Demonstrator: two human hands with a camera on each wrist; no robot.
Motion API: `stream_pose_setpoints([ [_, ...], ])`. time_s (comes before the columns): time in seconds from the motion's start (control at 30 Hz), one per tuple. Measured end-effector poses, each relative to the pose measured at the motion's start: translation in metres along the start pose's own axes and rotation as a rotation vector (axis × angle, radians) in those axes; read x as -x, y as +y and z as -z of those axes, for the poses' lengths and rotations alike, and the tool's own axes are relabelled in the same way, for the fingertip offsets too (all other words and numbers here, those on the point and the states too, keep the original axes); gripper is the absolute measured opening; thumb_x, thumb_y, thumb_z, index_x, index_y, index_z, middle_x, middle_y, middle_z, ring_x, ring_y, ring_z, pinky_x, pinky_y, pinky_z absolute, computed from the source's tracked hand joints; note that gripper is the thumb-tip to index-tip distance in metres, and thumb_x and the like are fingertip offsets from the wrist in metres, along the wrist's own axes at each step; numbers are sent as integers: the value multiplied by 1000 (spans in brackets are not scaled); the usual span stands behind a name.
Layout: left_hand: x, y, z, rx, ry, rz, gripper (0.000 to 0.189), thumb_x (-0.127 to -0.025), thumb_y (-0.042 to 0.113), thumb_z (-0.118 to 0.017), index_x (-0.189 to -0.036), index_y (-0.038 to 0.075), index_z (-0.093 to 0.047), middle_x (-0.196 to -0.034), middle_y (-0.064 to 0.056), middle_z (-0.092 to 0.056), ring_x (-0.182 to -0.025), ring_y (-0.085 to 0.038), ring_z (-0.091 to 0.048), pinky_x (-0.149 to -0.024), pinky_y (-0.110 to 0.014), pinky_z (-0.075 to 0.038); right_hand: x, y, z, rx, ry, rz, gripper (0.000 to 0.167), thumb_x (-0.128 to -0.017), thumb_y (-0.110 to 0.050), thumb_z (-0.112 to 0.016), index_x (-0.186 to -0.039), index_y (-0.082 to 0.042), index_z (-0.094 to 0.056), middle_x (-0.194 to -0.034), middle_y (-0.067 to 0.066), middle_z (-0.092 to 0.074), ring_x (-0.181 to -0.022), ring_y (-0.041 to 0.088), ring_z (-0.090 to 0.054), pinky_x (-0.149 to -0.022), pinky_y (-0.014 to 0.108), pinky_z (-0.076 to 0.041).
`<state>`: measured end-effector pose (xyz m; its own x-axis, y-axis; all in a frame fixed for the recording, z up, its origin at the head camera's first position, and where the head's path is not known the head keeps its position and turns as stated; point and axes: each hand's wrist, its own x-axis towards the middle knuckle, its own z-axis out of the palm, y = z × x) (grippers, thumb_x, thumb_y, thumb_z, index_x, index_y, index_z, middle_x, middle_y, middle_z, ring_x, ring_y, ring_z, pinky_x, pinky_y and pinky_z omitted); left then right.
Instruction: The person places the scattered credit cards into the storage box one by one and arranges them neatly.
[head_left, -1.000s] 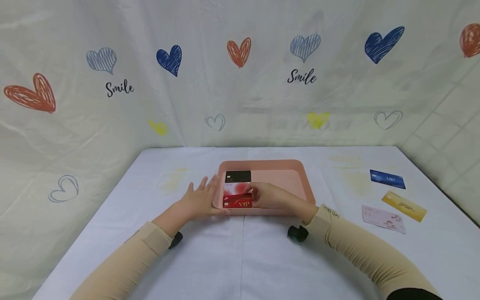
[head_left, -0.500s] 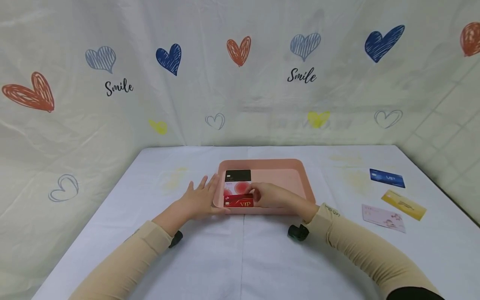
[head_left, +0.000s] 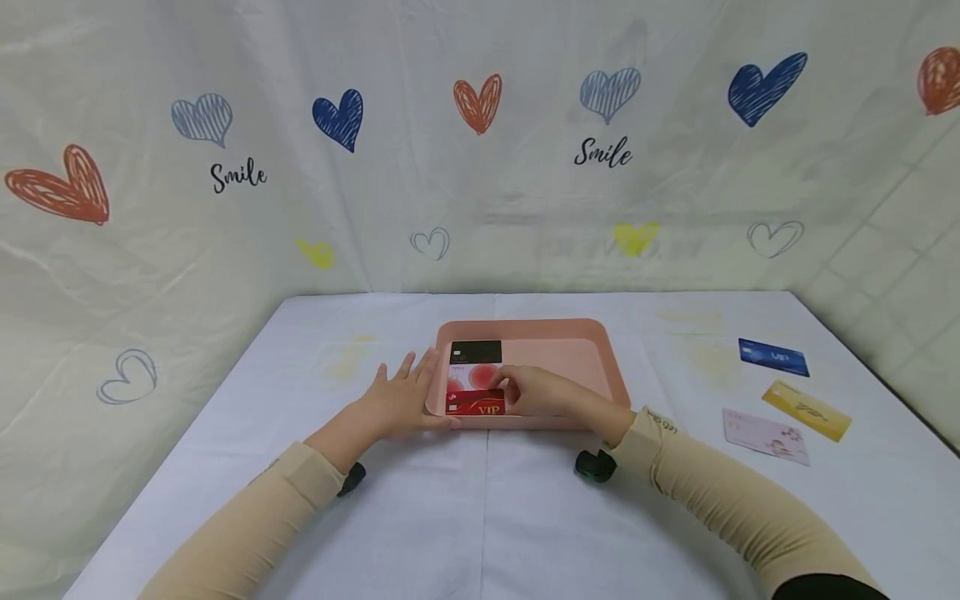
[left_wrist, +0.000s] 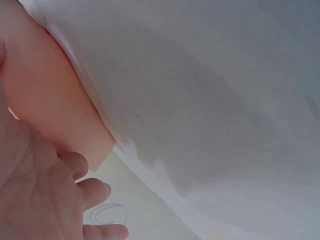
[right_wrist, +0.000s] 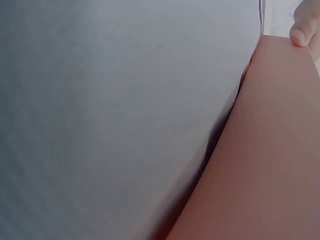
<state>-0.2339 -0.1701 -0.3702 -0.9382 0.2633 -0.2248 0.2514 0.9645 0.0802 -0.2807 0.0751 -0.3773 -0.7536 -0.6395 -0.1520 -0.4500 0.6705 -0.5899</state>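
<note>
A pink tray lies on the white-covered table in the head view. My left hand rests against its left side, fingers spread and straight, the thumb at the front corner. In the left wrist view the palm and several fingers lie along the tray's wall. Inside the tray, my right hand, fingers curled, pinches the right end of a red VIP card. Above that card are a pink-and-white card, partly covered, and a black card. The right wrist view shows the tray's front wall, not the right fingertips.
On the table's right side lie a blue card, a gold card and a pale pink card, apart from each other. A heart-printed curtain hangs behind the table.
The red card has shifted slightly right and then back left under my right hand. My left hand stays in place on the tray.
</note>
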Motion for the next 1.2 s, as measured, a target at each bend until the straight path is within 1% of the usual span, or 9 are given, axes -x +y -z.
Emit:
stream_pose_setpoints([
  [0.07,0,0,0,3,0,-1,115,-87,72,-63,-165,5,-10,-171,-12,-12,-155,-40,-10,-117,-70,-10,0,-1,0,-10,-1,4,32,-90,5,-66,-121,-6,-65,-81,3,-56,-78,17,-53,-67,26,-44],
  [0.13,1,0,0,5,4,-3,116,-87,73,-63,-165,5,-10,-171,-12,-12,-155,-40,-10,-117,-70,-10,-1,-1,0,-12,0,5,31,-91,4,-68,-120,-5,-65,-80,3,-56,-77,16,-53,-67,26,-44],
  [0.37,0,0,1,0,5,-4,115,-87,72,-63,-165,5,-10,-171,-12,-12,-155,-40,-11,-117,-70,-11,-1,-2,-2,-19,7,-10,30,-90,6,-66,-117,-6,-64,-79,3,-56,-74,16,-53,-65,26,-44],
  [0.6,1,2,3,-2,0,-5,115,-87,72,-62,-165,6,-10,-171,-11,-11,-155,-40,-10,-117,-71,-11,5,-6,-4,56,63,11,28,-90,-1,-70,-117,-9,-64,-89,-3,-63,-81,15,-57,-72,29,-50],
  [0.8,1,1,2,-1,1,-8,116,-87,74,-61,-165,6,-9,-171,-11,-10,-155,-39,-10,-117,-70,-11,6,-8,-6,58,83,5,28,-90,-2,-70,-117,-8,-64,-91,-4,-64,-82,14,-57,-72,29,-49],
  [1.0,1,1,2,-16,-1,-9,116,-87,75,-59,-165,5,-9,-171,-11,-11,-155,-40,-9,-117,-70,-12,5,-7,-7,62,91,20,27,-89,1,-68,-115,-8,-64,-91,-5,-65,-80,14,-57,-71,28,-48],
  [1.2,1,1,2,1,1,-9,116,-87,73,-61,-165,5,-9,-171,-12,-11,-155,-40,-9,-117,-70,-11,5,-7,-7,51,90,16,29,-89,1,-67,-117,-7,-65,-91,-3,-65,-80,15,-57,-71,29,-49],
])
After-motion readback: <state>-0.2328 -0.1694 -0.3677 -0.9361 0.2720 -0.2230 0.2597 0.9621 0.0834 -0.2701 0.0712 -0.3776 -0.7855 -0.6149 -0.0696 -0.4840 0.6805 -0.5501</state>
